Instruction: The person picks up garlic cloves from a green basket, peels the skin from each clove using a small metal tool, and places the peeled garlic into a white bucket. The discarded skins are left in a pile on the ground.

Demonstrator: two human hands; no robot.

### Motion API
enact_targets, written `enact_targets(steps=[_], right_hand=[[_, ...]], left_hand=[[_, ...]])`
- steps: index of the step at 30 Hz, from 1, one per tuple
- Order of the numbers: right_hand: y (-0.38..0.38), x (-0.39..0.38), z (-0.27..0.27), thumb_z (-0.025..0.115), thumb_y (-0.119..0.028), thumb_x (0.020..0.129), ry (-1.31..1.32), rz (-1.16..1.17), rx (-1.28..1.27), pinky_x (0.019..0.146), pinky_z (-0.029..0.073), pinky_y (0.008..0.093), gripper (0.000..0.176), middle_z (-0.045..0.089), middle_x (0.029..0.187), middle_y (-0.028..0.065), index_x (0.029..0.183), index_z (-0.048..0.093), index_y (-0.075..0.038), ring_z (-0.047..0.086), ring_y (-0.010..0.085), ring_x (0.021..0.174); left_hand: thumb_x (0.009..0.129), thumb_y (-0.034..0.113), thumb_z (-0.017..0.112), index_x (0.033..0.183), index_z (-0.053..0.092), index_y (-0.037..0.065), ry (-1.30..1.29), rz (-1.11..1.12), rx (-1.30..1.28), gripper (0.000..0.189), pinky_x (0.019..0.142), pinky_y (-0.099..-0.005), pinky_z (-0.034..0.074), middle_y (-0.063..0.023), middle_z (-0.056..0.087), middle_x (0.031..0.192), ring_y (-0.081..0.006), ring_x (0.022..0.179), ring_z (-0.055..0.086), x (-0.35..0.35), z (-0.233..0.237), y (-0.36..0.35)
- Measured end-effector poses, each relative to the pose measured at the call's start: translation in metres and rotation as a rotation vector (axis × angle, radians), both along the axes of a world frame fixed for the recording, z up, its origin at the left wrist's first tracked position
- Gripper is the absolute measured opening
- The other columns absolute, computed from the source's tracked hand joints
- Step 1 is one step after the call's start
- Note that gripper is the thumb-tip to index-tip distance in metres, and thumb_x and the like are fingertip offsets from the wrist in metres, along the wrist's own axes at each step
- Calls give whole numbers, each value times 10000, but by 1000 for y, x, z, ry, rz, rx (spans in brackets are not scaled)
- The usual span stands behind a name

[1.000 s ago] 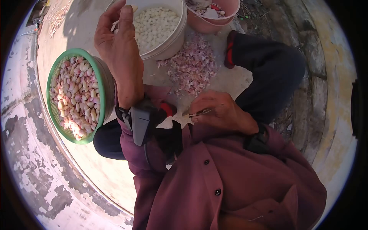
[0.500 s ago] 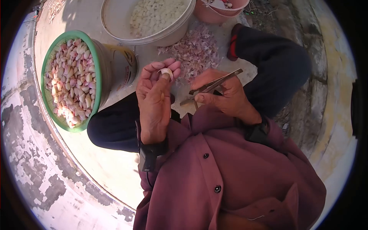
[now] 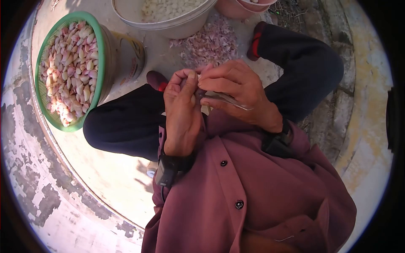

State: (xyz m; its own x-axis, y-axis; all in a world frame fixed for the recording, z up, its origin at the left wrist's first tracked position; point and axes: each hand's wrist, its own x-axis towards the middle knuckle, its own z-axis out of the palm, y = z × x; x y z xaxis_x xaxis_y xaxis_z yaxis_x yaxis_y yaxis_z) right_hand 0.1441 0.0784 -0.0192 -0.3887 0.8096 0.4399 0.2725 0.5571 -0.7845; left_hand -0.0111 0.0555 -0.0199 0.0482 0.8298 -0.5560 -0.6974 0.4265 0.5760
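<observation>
My left hand (image 3: 183, 111) is closed, thumb and fingers pinched round a garlic clove that the fingers now mostly hide. Against its fingertips rest the bent fingers of my right hand (image 3: 249, 95). A narrow, flat metal tool (image 3: 230, 100) lies in the right hand's grip, its end pointing toward my right wrist; its other end is hidden by the hands. Beyond the hands, a heap of pinkish garlic skins (image 3: 211, 42) covers the ground. Unpeeled garlic cloves (image 3: 74, 67) fill a green-rimmed basket (image 3: 102, 52) on my left.
A large white tub (image 3: 173, 29) with peeled cloves (image 3: 162, 8) stands ahead. Beside it is a pink bucket (image 3: 234, 10). The green-rimmed basket sits on a printed bucket (image 3: 130, 59). My knees (image 3: 308, 71) flank the hands; a stone edge (image 3: 341, 63) runs along the right.
My right hand has moved left and up to meet the left hand, bringing the metal tool to the clove. The view has shifted slightly, so the containers sit higher.
</observation>
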Motion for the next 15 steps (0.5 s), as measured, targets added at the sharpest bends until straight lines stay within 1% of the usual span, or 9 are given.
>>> enact_targets(steps=[2,3,5,7,9,11,12,14,15], right_hand=[[0,-1,-1,792,-179,709,-122,-38,116,683,482,328,311,667,975,52,985,680,-90,629,249,848],[1,0,-1,792,-179,709,-123,-38,116,683,482,328,311,667,975,52,985,680,-90,629,249,848],[2,5,-1,781,-159,727,-60,-57,0,687,478,326,295,667,965,62,992,675,-84,636,249,849],[1,6,-6,771,-149,745,-23,-60,-53,706,485,327,280,669,966,73,995,673,-69,639,242,850],[-1,7,-8,761,-139,764,15,-68,-109,726,491,328,266,670,968,85,999,670,-54,643,235,852],[-3,6,-8,746,-118,792,362,-39,-541,783,503,322,250,675,970,107,1006,664,-15,648,221,890],[-4,6,-9,746,-118,792,362,-40,-542,783,503,322,250,675,970,107,1006,664,-15,648,221,890],[-7,6,-13,743,-107,801,614,-80,-707,823,506,310,253,676,974,107,1011,658,7,648,213,920],[-6,8,-13,743,-107,801,615,-79,-710,823,506,310,253,676,974,107,1011,658,7,648,213,920]], left_hand=[[969,84,528,1066,562,3,2,10,-24,130,747,-224,499,-82,645,955,-93,791,593,0,5,2],[966,68,524,1083,562,-8,-24,-14,-26,144,765,-228,502,-87,642,970,-102,813,603,-3,6,2],[962,53,520,1099,561,-18,-51,-39,-29,160,782,-232,506,-92,639,985,-111,834,612,-3,12,2],[958,32,512,1128,566,-31,5,-63,-96,189,784,-225,508,-99,637,1013,-121,858,621,2,22,3],[955,25,514,1131,572,-34,19,-68,-77,195,785,-221,511,-97,637,1015,-119,866,622,2,16,1],[952,18,515,1135,578,-36,31,-71,-59,201,785,-218,513,-96,638,1018,-117,874,622,1,9,-2],[947,18,527,1126,584,-38,46,-77,-40,196,793,-218,517,-95,638,1019,-120,880,625,-1,6,-4],[943,19,540,1117,590,-39,61,-83,-24,190,801,-218,521,-93,639,1021,-122,885,628,-2,4,-6],[939,23,552,1109,594,-39,62,-74,-26,186,813,-228,525,-101,643,1037,-128,899,632,-2,4,-6]])
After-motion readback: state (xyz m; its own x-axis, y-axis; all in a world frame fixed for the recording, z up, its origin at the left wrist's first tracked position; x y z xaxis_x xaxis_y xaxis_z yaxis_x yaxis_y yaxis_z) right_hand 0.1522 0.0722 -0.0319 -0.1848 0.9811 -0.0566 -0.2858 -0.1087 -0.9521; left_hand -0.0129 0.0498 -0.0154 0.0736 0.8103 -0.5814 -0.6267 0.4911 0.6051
